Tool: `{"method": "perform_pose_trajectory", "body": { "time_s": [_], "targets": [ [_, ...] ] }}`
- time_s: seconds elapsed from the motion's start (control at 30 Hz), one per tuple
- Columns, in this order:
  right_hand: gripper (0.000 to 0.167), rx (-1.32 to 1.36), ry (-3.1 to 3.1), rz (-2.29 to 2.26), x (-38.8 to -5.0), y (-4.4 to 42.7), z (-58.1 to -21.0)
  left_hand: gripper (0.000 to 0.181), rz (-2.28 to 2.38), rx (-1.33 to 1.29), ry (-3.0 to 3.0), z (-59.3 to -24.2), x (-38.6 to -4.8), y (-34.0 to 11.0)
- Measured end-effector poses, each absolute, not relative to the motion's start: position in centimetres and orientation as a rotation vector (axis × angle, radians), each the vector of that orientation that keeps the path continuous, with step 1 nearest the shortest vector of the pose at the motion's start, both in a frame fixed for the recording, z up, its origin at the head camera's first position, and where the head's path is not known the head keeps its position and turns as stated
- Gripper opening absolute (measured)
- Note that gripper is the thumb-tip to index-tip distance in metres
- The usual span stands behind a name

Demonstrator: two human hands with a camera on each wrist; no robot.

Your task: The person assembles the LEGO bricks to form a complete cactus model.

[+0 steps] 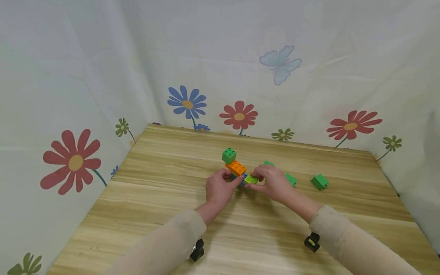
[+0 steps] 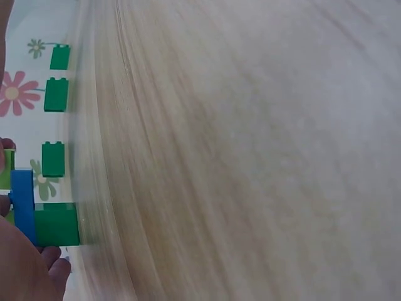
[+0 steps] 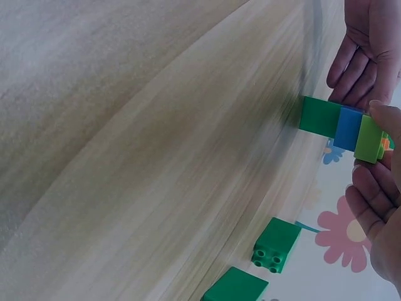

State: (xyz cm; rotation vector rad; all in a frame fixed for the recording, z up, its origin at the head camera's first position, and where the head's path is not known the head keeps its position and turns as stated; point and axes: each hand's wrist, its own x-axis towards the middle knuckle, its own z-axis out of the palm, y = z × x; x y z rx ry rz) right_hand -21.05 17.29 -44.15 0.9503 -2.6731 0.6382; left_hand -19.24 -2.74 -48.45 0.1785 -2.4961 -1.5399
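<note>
Lime brick [image 1: 251, 179] pinched by right hand [image 1: 273, 184], left hand [image 1: 220, 187] gripping the stack [image 1: 236, 168]. I'd square it up, then press evenly.

Obscured and cropped parts, by view
In the head view, the left hand [image 1: 219, 187] covered most of the blue block [image 3: 348, 128], and the right hand [image 1: 272, 184] partly hid the rear green block [image 1: 269, 163] and the middle green block [image 1: 290, 179]; the bottom edge cut off the left sleeve [image 1: 161, 240] and right sleeve [image 1: 357, 240]. In the left wrist view, the left edge cropped the lime block [image 2: 7, 175]. In the right wrist view, only a sliver of the orange block [image 1: 236, 168] showed.
</note>
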Motion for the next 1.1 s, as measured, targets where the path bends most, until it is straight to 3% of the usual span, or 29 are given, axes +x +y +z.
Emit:
{"method": "perform_pose_trajectory", "body": {
  "time_s": [0.3, 0.7, 1.1],
  "targets": [
    [0.029, 0.958, -2.652, 0.685, -21.1, 17.2, -44.2, 0.038, -1.523, 0.184, -2.496, -48.2, -19.2, -2.9],
    [0.051, 0.89, -2.691, 0.956, -20.7, 18.9, -44.2, 0.038, -1.493, 0.19, -2.504, -48.6, -19.3, -2.7],
    [0.051, 0.752, -2.747, 0.897, -22.1, 23.0, -43.2, 0.038, -1.533, 0.236, -2.505, -48.4, -19.4, -2.6]
  ]
}}
